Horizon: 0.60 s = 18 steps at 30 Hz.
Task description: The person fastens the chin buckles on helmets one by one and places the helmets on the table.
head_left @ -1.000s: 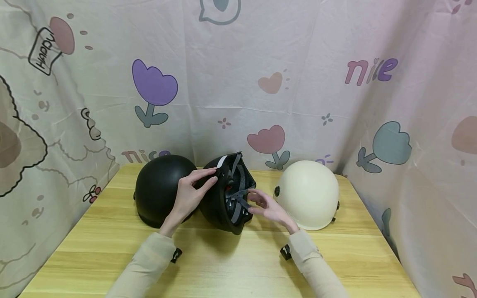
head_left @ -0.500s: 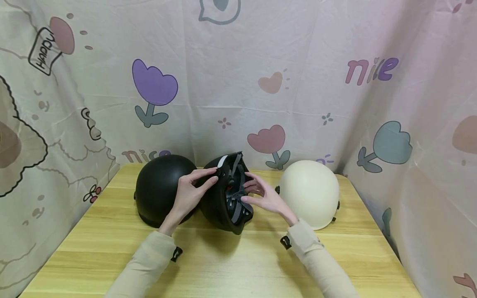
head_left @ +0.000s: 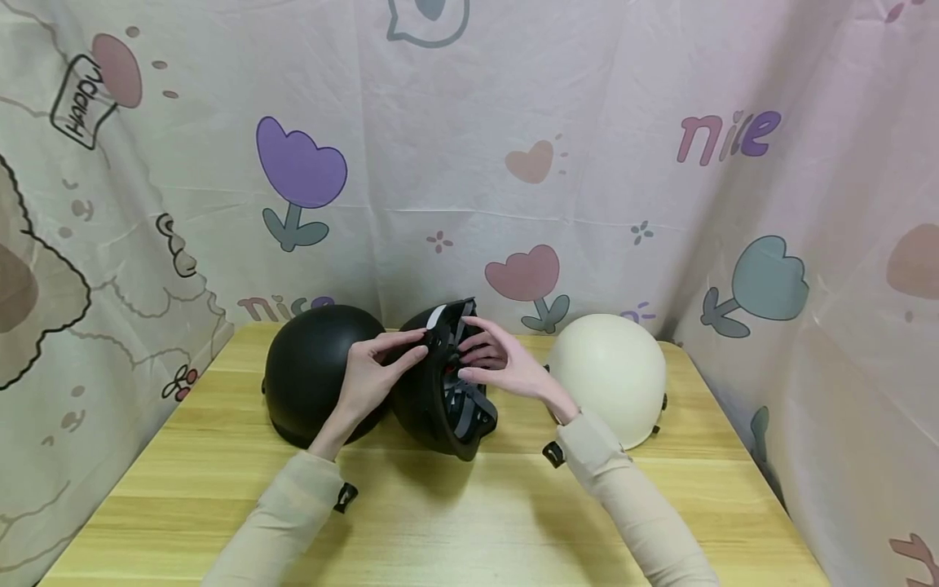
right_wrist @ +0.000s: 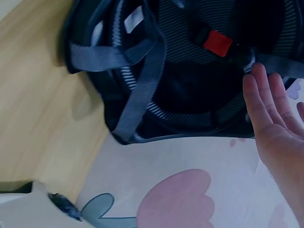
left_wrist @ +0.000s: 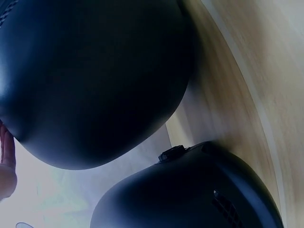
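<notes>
A black helmet [head_left: 421, 399] stands tilted on its side in mid-table, its hollow turned to the right. My left hand [head_left: 369, 377] pinches its upper rim between thumb and fingers. My right hand [head_left: 509, 363] is at the helmet's opening, fingers extended over the straps near the upper edge. In the right wrist view the fingertips of this hand [right_wrist: 280, 123] lie beside a grey strap [right_wrist: 142, 90] lining and a red buckle part [right_wrist: 218, 43]; whether they touch is unclear. The left wrist view has the helmet's smooth shell [left_wrist: 95, 76], with only a bit of hand at the left edge.
Another black helmet [head_left: 319, 375] stands dome up directly to the left, close to the tilted one. A cream helmet [head_left: 609, 379] sits to the right, behind my right wrist. The wooden table [head_left: 455, 530] runs back to a patterned cloth [head_left: 440, 147].
My right hand has moved up and left, from the lower straps to the upper part of the helmet's opening. The left hand keeps its hold on the rim.
</notes>
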Motion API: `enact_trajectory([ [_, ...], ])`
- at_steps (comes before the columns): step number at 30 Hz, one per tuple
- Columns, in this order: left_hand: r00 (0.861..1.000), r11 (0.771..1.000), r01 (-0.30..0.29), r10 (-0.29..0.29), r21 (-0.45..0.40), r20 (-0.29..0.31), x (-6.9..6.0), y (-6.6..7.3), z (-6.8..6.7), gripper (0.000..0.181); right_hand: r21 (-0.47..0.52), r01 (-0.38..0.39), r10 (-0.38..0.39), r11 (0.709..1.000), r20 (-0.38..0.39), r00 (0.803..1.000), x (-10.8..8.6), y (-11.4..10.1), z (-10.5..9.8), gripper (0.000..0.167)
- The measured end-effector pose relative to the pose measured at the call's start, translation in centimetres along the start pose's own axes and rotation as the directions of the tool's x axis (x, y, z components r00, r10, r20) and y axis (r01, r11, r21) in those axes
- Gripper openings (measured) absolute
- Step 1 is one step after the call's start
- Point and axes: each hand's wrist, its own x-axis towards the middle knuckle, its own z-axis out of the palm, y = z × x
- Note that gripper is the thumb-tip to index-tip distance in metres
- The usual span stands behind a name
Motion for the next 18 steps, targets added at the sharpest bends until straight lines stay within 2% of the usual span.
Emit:
enact_trajectory([
  [6, 0.999, 0.999, 0.037, -0.037, 0.003, 0.006, 0.2, 0.2, -0.1, 0.030, 0.005, -0.002, 0.002, 1.000, 0.028, 1.000, 0.7, -0.8, 0.6, 0.077],
  [9, 0.999, 0.998, 0.052, -0.052, 0.023, 0.009, 0.3, 0.5, -0.2, 0.030, 0.004, -0.029, 0.028, 1.000, 0.057, 0.998, 1.0, -1.1, 0.8, 0.079],
  [15, 0.998, 0.998, 0.052, -0.053, 0.044, 0.015, 0.1, 3.1, -0.2, 0.028, -0.046, -0.078, 0.083, 0.996, 0.105, 0.991, 1.6, -1.8, 1.2, 0.085],
  [18, 0.999, 0.998, 0.050, -0.050, 0.040, 0.014, 0.0, 3.9, -0.2, 0.028, -0.065, -0.094, 0.101, 0.993, 0.119, 0.988, 1.9, -2.0, 1.4, 0.087],
])
